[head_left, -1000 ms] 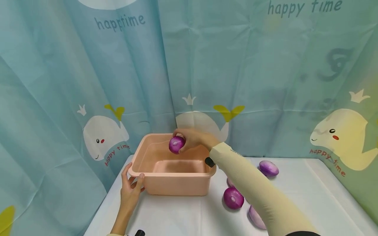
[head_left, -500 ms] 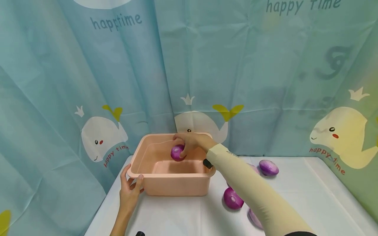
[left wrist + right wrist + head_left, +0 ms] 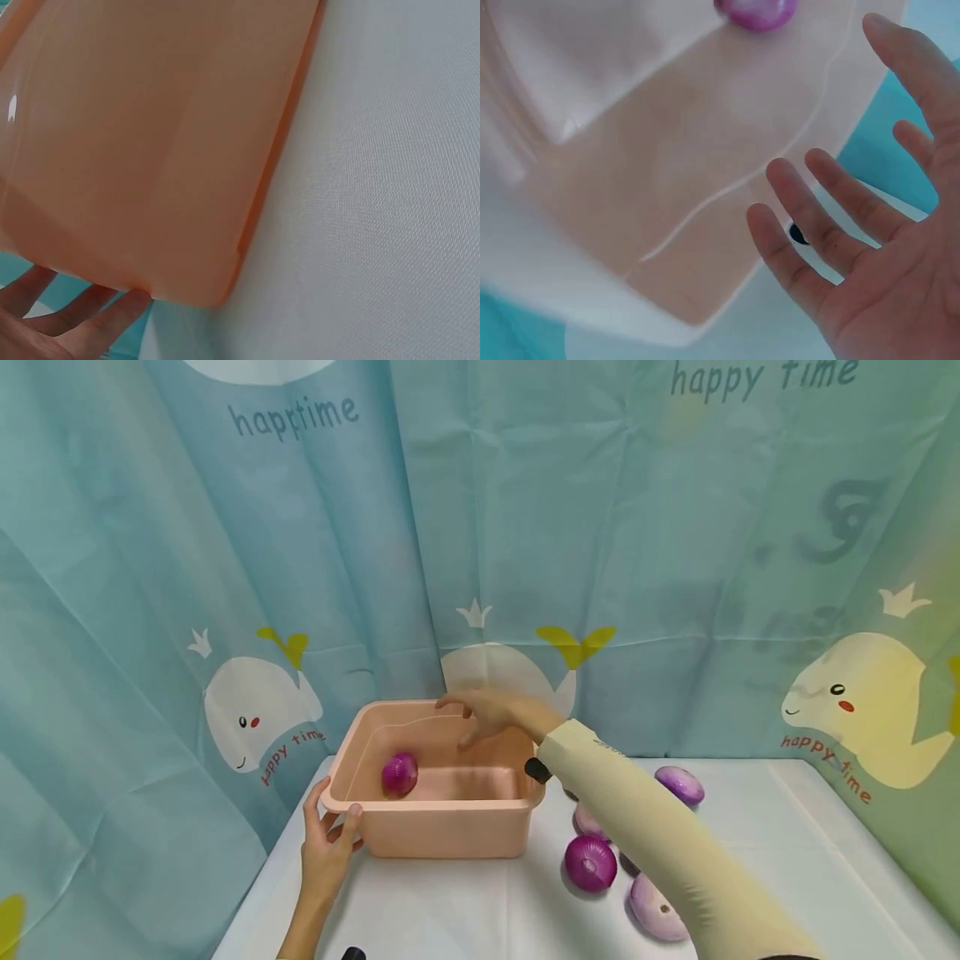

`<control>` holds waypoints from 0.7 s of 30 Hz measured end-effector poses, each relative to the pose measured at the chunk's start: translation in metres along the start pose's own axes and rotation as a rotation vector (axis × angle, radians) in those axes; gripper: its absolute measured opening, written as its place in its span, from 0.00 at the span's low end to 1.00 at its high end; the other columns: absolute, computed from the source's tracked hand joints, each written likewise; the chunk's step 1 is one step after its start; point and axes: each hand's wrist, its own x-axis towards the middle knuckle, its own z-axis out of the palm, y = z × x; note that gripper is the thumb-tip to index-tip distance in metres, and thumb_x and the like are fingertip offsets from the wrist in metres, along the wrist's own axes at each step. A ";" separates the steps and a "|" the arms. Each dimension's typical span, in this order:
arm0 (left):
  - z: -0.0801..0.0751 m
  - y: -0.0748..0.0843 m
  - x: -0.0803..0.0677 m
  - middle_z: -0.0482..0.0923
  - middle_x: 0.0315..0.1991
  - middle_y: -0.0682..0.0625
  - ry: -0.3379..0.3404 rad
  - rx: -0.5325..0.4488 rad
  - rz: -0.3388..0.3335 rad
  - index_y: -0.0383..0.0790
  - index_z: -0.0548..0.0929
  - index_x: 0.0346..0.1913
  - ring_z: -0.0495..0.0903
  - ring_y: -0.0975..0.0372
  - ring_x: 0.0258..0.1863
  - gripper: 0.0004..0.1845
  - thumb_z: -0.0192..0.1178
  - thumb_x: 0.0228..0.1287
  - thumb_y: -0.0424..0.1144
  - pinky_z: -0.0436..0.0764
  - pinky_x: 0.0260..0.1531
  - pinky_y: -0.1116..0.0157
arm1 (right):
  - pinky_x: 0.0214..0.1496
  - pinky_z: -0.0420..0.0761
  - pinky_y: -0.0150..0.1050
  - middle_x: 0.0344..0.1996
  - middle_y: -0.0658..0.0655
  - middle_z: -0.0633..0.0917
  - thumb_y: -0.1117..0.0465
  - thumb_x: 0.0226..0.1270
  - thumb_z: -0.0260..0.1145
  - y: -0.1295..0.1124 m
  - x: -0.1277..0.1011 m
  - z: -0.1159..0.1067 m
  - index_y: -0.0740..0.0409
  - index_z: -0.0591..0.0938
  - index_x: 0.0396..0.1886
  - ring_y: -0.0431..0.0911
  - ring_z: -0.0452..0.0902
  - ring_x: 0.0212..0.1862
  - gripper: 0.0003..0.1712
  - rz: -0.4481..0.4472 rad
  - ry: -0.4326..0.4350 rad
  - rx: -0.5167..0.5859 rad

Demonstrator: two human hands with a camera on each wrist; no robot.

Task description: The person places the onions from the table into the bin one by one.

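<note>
A pink plastic basin (image 3: 442,832) stands on the white-covered table. One purple onion (image 3: 400,774) lies inside it toward the left; the right wrist view shows part of this onion (image 3: 760,11) too. My left hand (image 3: 326,847) holds the basin's front left corner, thumb at the front rim and fingers along the left side. In the left wrist view, fingertips (image 3: 135,301) touch the basin's wall. Over the back right part of the basin is my right hand (image 3: 497,714), fingers spread and palm bare in the right wrist view.
Right of the basin sit a dark purple onion (image 3: 591,864), a paler onion (image 3: 657,910) and a partly hidden pinkish one (image 3: 589,821). Another onion (image 3: 679,786) lies farther back. My right sleeve (image 3: 637,818) crosses above this group. A whale-print curtain (image 3: 675,568) hangs behind the table.
My right hand lowered the onion into the basin and let go of it. The onion has moved left onto the basin's floor, and the hand has risen slightly. The left hand stays at the corner.
</note>
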 end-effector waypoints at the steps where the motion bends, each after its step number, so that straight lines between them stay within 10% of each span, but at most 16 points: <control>1: 0.000 0.000 0.000 0.66 0.73 0.33 -0.002 0.003 -0.002 0.61 0.48 0.81 0.79 0.37 0.57 0.37 0.55 0.79 0.47 0.88 0.41 0.57 | 0.59 0.80 0.46 0.65 0.63 0.77 0.55 0.61 0.78 0.001 -0.002 -0.001 0.53 0.69 0.76 0.57 0.77 0.61 0.45 -0.018 0.015 -0.001; 7: 0.000 -0.001 0.001 0.66 0.73 0.32 0.005 0.007 -0.006 0.60 0.49 0.81 0.80 0.38 0.56 0.36 0.55 0.79 0.47 0.89 0.40 0.54 | 0.53 0.82 0.44 0.61 0.66 0.79 0.54 0.61 0.79 0.007 -0.027 -0.011 0.55 0.70 0.75 0.59 0.80 0.55 0.44 -0.102 0.090 0.035; 16: -0.002 -0.001 0.002 0.68 0.71 0.34 -0.007 0.014 -0.021 0.60 0.49 0.81 0.82 0.68 0.45 0.37 0.55 0.79 0.48 0.87 0.38 0.62 | 0.45 0.86 0.45 0.62 0.60 0.79 0.57 0.61 0.79 0.023 -0.087 -0.018 0.50 0.71 0.75 0.56 0.80 0.53 0.44 -0.118 0.172 0.104; 21: -0.001 0.000 0.001 0.68 0.72 0.32 -0.001 0.016 -0.011 0.60 0.49 0.81 0.84 0.55 0.50 0.37 0.55 0.79 0.48 0.86 0.37 0.63 | 0.54 0.84 0.51 0.63 0.54 0.80 0.56 0.59 0.80 0.042 -0.118 -0.017 0.51 0.72 0.75 0.52 0.78 0.57 0.44 -0.140 0.244 0.053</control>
